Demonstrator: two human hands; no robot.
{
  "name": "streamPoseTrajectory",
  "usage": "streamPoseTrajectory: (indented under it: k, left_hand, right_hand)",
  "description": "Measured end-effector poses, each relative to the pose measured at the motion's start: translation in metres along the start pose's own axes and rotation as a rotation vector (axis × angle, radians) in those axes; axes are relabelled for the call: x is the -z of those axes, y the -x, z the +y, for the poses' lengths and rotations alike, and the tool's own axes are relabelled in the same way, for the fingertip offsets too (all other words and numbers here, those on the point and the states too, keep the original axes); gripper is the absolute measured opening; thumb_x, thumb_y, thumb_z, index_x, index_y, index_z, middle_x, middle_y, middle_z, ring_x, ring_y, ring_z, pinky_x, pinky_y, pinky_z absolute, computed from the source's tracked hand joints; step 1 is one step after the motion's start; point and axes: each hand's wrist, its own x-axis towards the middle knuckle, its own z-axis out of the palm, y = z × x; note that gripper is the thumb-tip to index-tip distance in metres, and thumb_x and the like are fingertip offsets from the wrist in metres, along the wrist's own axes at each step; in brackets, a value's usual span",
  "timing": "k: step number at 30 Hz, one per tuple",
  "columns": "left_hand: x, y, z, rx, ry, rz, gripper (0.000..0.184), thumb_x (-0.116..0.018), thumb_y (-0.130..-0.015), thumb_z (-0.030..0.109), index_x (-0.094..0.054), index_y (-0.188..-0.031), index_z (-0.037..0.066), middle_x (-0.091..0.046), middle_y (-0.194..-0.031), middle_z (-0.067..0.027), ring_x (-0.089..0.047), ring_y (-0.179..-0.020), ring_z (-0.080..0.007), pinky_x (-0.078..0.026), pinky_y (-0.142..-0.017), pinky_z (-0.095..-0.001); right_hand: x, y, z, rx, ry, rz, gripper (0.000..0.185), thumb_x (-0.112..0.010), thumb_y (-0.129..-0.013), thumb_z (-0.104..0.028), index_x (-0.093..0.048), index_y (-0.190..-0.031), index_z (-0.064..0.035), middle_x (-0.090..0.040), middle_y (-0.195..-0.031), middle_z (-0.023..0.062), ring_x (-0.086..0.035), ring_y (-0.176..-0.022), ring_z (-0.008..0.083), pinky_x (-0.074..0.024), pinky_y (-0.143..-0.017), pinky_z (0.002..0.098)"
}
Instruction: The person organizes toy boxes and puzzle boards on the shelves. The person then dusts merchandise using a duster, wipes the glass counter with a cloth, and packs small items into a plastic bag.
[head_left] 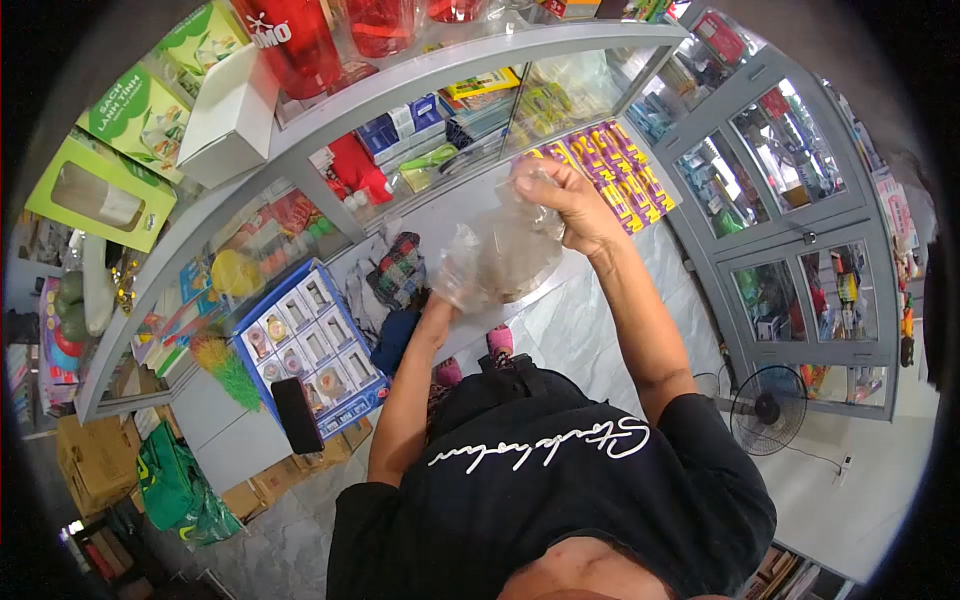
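Note:
A crumpled clear plastic bag (515, 250) stretches between my two hands, above the grey lower shelf of the glass case. My right hand (560, 195) is raised higher and pinches the bag's upper end between thumb and fingers. Lower down, my left hand (440, 310) grips the other end, its fingers partly hidden behind the plastic. Left of that hand lie a plaid cloth (400, 268) and other crumpled fabric. Beyond my right hand is a stack of purple and yellow packs (622, 175).
A blue box of watches (312, 345) and a black phone (297, 415) are at the left. The glass display case (350, 100) curves ahead, with boxes and red containers on top. Grey cabinets (770, 170) and a black fan (768, 408) stand at the right.

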Motion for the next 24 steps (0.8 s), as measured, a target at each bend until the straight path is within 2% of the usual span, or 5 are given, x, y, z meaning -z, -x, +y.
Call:
streamPoseTrajectory:
  k: [5,8,14,17,24]
  left_hand:
    - [-0.078,0.045,0.081,-0.945,-1.021,0.110,0.123,-0.087,-0.050,0.022,-0.008,-0.143,0.012,-0.015,-0.145,-0.0143,-0.030,-0.127,-0.0313,-0.027,-0.105,-0.0411]
    - [-0.120,0.050,0.111,-1.053,-0.768,0.027,0.098,-0.083,-0.059,0.024,-0.028,-0.138,0.008,-0.035,-0.136,-0.0171,-0.041,-0.120,-0.0297,-0.037,-0.096,-0.0383]
    - [-0.124,0.000,0.111,-0.843,-0.515,0.210,0.040,-0.073,-0.075,0.024,-0.058,-0.106,0.004,-0.063,-0.100,-0.0098,-0.058,-0.094,-0.0183,-0.046,-0.077,-0.0306]
    - [-0.125,0.002,0.112,-0.759,-0.141,0.168,0.036,-0.063,-0.085,0.022,-0.054,-0.115,0.007,-0.059,-0.108,-0.0070,-0.056,-0.098,-0.0189,-0.048,-0.076,-0.0333]
    - [-0.131,0.032,0.115,-0.683,0.200,0.275,0.039,-0.052,-0.092,0.024,-0.042,-0.125,0.006,-0.052,-0.118,-0.0082,-0.055,-0.104,-0.0227,-0.047,-0.086,-0.0414]
  right_hand:
    - [-0.004,-0.017,-0.015,-0.018,0.177,-0.402,0.017,-0.069,-0.079,-0.017,-0.063,-0.090,-0.0060,-0.061,-0.086,-0.0021,-0.055,-0.082,0.0068,-0.0427,-0.077,0.0233]
    - [-0.011,-0.034,-0.021,0.083,0.313,-0.542,0.018,-0.069,-0.078,-0.016,-0.063,-0.090,-0.0036,-0.062,-0.088,0.0002,-0.055,-0.086,0.0095,-0.0431,-0.080,0.0244]
    - [0.001,-0.045,-0.013,0.623,0.764,-0.031,0.051,-0.069,-0.078,-0.022,-0.050,-0.123,-0.0052,-0.054,-0.114,0.0052,-0.051,-0.098,0.0133,-0.0419,-0.085,0.0289]
    - [0.048,-0.021,0.019,0.392,0.557,0.082,0.055,-0.071,-0.075,-0.027,-0.050,-0.122,-0.0049,-0.055,-0.113,0.0101,-0.052,-0.097,0.0165,-0.0426,-0.084,0.0302]
    - [0.181,0.024,0.188,0.210,1.474,0.487,0.050,-0.068,-0.070,-0.012,-0.054,-0.118,-0.0125,-0.053,-0.109,0.0119,-0.050,-0.097,0.0324,-0.0443,-0.082,0.0390]
